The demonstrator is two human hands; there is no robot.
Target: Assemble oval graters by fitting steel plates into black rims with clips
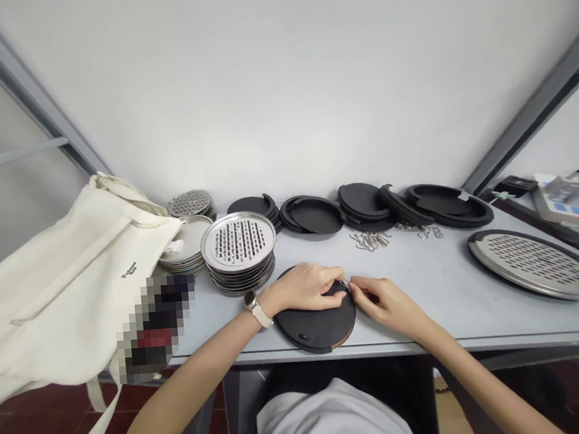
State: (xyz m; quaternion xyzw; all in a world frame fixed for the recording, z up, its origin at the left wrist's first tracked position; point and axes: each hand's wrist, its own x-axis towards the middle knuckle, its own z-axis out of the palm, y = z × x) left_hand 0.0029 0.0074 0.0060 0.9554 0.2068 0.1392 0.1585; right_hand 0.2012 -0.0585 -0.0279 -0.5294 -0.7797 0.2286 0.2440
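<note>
A round black plastic plate [315,325] lies at the table's front edge, with a small slot near its lower rim. A brown edge shows beneath it at the lower right. My left hand [307,286], wearing a watch, rests across the plate, its thumb and fingers curled at the far right rim. Against the same rim, my right hand [379,303] is pinched on a small metal hook [343,283], which the fingers partly hide. Farther back lies a loose pile of similar metal hooks [370,239].
Round metal grater discs [239,242] are stacked left of the plate, beside plain metal discs [188,238]. Black plates [317,215] stand in piles along the wall. An oval grater in a black frame [538,264] lies right. A cream bag [74,281] overhangs the left side.
</note>
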